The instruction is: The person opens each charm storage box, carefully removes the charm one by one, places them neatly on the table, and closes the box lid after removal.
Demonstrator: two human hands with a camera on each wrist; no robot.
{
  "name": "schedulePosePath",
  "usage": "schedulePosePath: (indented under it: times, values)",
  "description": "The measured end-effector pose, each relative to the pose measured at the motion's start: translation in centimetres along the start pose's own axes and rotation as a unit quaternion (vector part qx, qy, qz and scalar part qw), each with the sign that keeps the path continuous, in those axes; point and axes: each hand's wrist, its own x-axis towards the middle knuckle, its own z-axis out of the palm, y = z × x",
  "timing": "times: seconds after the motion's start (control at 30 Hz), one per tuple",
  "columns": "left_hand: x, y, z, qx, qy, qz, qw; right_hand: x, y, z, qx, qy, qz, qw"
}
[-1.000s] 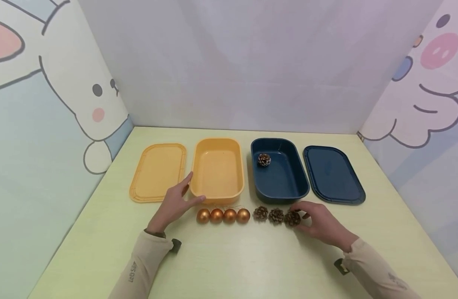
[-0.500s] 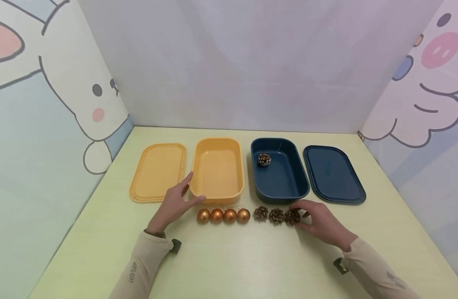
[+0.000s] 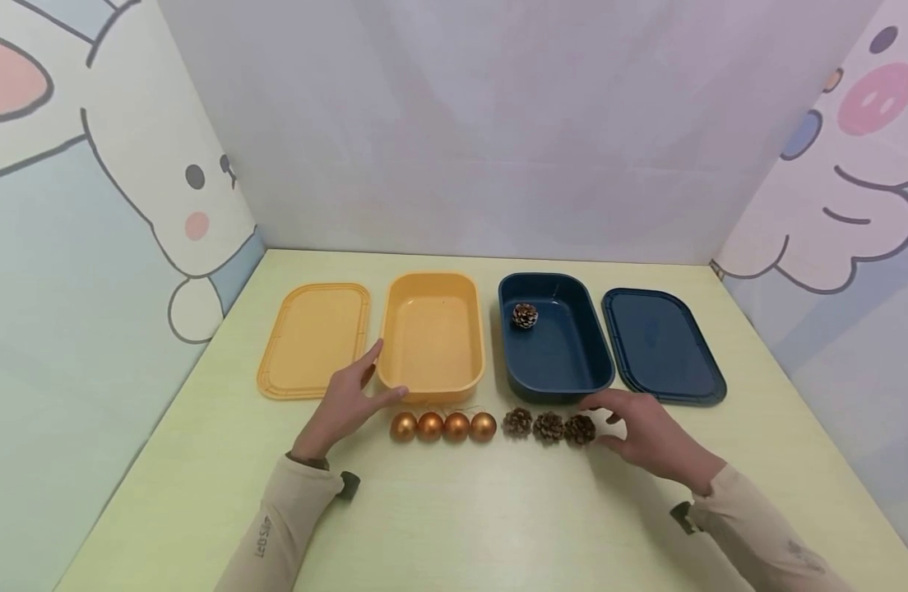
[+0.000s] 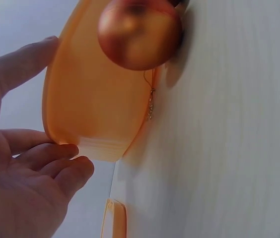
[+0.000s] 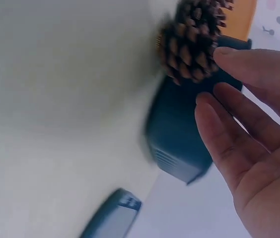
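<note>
My left hand (image 3: 346, 407) rests at the near-left corner of the yellow box (image 3: 432, 388), thumb and fingers spread apart and touching its rim. In the left wrist view the fingertips lie against the box wall (image 4: 100, 99). A row of several copper-coloured ball ornaments (image 3: 442, 427) lies in front of that box. My right hand (image 3: 650, 436) is beside the rightmost pinecone (image 3: 580, 429), thumb and fingers parted around its right side with nothing gripped. Two more pinecones (image 3: 533, 425) lie to its left. One pinecone (image 3: 525, 316) sits inside the dark blue box (image 3: 565, 362).
A yellow lid (image 3: 315, 341) lies flat left of the yellow box. The dark blue lid (image 3: 663, 345) lies right of the blue box. The pale table (image 3: 454, 526) meets a grey-white back wall (image 3: 454, 164), with cartoon-printed panels on both sides.
My right hand has shifted slightly right, away from the rightmost pinecone, and its fingers have parted from it. The pinecone stays on the table. My left hand has kept its place.
</note>
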Motion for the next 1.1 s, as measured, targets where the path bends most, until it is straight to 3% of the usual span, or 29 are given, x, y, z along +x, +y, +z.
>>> schedulePosePath:
  times: [0.3, 0.63, 0.97, 1.1]
  values:
    - [0.0, 0.2, -0.2, -0.001, -0.003, -0.008, 1.0, 2.8, -1.4, -4.0, -0.037, -0.037, -0.041, 0.9978]
    - [0.1, 0.0, -0.1, -0.005, -0.004, -0.007, 1.0, 8.4, -0.6, -7.8, -0.024, -0.033, -0.057, 0.9976]
    - [0.2, 0.0, 0.0, -0.012, -0.003, -0.006, 0.9999, 14.2, 0.4, -7.3, -0.019, -0.056, -0.059, 0.9966]
    - [0.1, -0.1, 0.0, -0.007, -0.006, -0.012, 0.9999, 16.7, 1.4, -6.5, -0.017, -0.067, -0.037, 0.9969]
